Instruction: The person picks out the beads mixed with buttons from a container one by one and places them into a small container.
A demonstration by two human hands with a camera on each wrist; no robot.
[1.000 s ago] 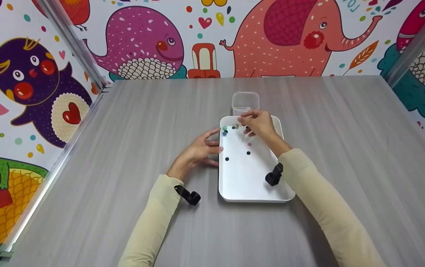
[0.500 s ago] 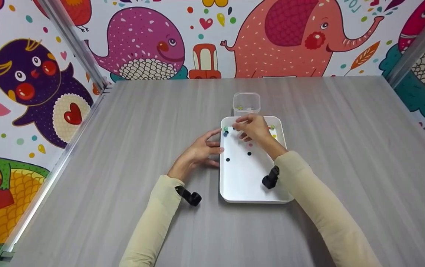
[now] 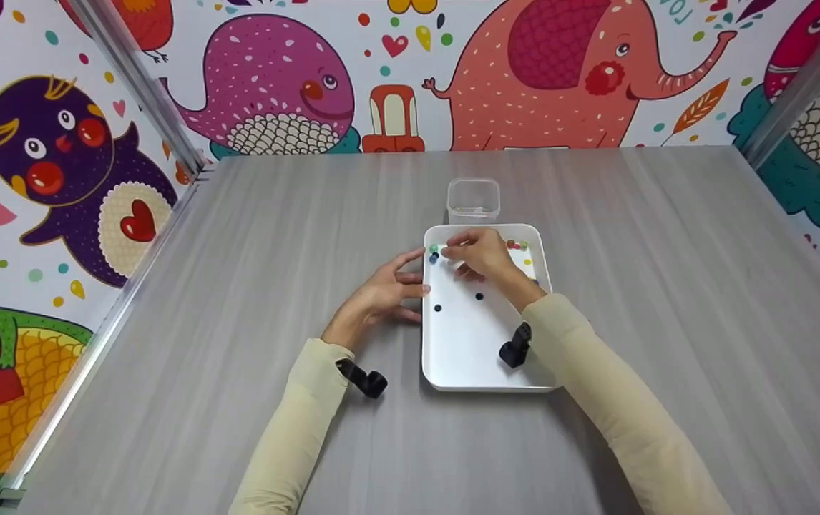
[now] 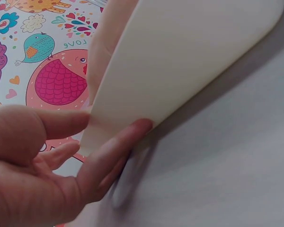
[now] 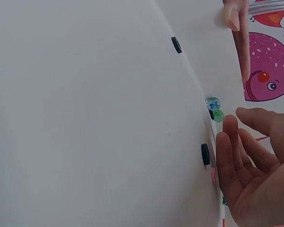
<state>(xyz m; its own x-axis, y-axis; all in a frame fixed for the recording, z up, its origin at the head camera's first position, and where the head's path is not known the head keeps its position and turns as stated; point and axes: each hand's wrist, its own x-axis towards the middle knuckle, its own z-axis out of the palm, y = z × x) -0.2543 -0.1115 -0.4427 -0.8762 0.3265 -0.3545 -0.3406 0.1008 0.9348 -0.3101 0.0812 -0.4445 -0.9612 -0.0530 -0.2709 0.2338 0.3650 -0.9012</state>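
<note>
A shallow white tray (image 3: 481, 350) lies on the table. Its left wall is gripped by my left hand (image 3: 381, 290), one digit over the rim and the others outside; the left wrist view shows the digits against the wall (image 4: 180, 52). Over the tray's far left part, my right hand (image 3: 489, 259) hovers with bent, relaxed fingers. In the right wrist view thumb and fingertips stand slightly apart, nothing visible between them. Just beyond lie a blue marble (image 5: 213, 103) and a green marble (image 5: 218, 116). Two black discs sit nearer, one mid-tray (image 3: 479, 296), one left (image 3: 438, 308).
A clear square container (image 3: 474, 217) stands behind the tray's far edge, with small bits at its bottom. Red and green beads (image 3: 517, 245) lie in the tray's far right corner, a yellow bead (image 3: 529, 262) below them. A patterned wall backs the grey table (image 3: 167, 357).
My right hand has moved left and nearer, from the tray's far edge toward the far left corner, uncovering the right-hand beads. The left hand stays at the tray wall.
</note>
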